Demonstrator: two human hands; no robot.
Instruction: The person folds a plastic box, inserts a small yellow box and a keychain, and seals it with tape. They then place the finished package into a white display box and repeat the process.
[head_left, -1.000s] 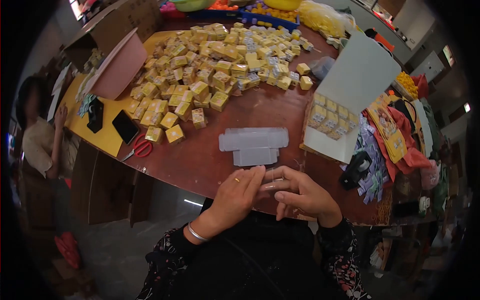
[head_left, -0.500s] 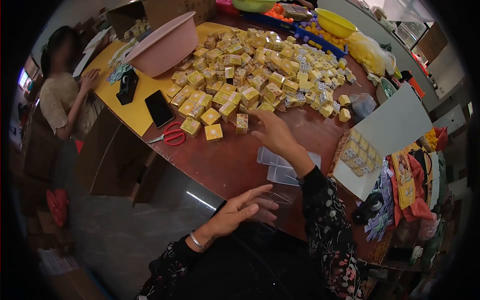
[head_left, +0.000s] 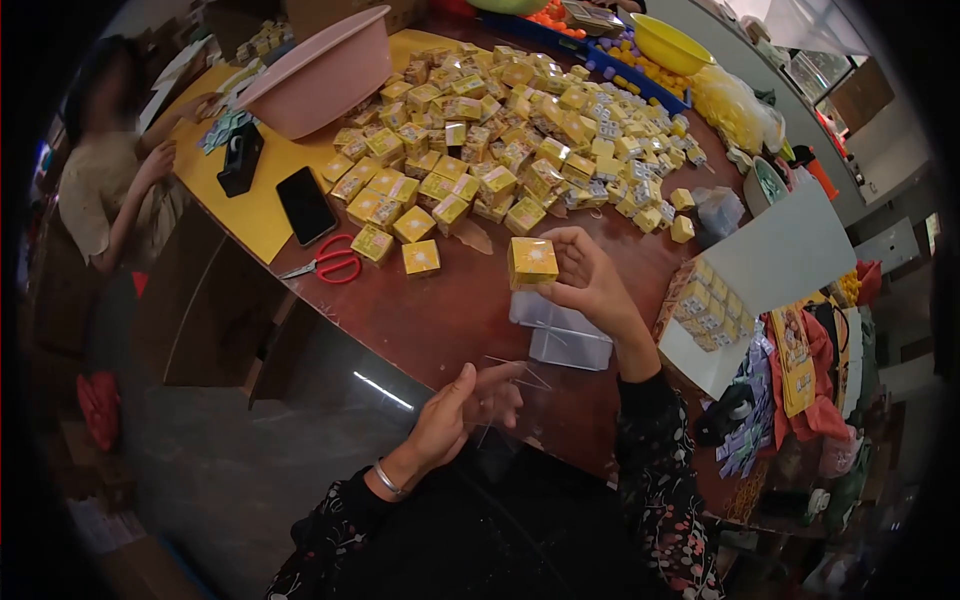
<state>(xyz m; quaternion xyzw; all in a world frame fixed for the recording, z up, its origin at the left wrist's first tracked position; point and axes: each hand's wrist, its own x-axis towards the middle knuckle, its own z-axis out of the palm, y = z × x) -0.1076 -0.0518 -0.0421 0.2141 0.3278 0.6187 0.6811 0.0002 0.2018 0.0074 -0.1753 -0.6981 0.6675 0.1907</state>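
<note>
My right hand [head_left: 592,282] grips a small yellow box [head_left: 532,261] between thumb and fingers, raised over the red-brown table. Lower down, at the table's near edge, my left hand [head_left: 455,412] is curled around a clear plastic case [head_left: 508,385]; only its shiny edges show, so its exact shape is hard to make out. Beneath my right hand lie clear plastic trays [head_left: 570,345] on the table. A big heap of similar yellow boxes [head_left: 480,130] spreads behind, and one loose yellow box [head_left: 421,258] sits apart at its front.
Red-handled scissors [head_left: 335,262], a black phone [head_left: 306,206] and a tape dispenser [head_left: 240,160] lie to the left. A pink basin [head_left: 320,75] stands behind them. At right is an open white carton [head_left: 700,360] holding rows of small boxes. Another person [head_left: 120,180] sits across at left.
My right hand has picked a yellow box from the front of the heap and drawn it back toward me. My left hand has shifted slightly left and down, still with the clear case.
</note>
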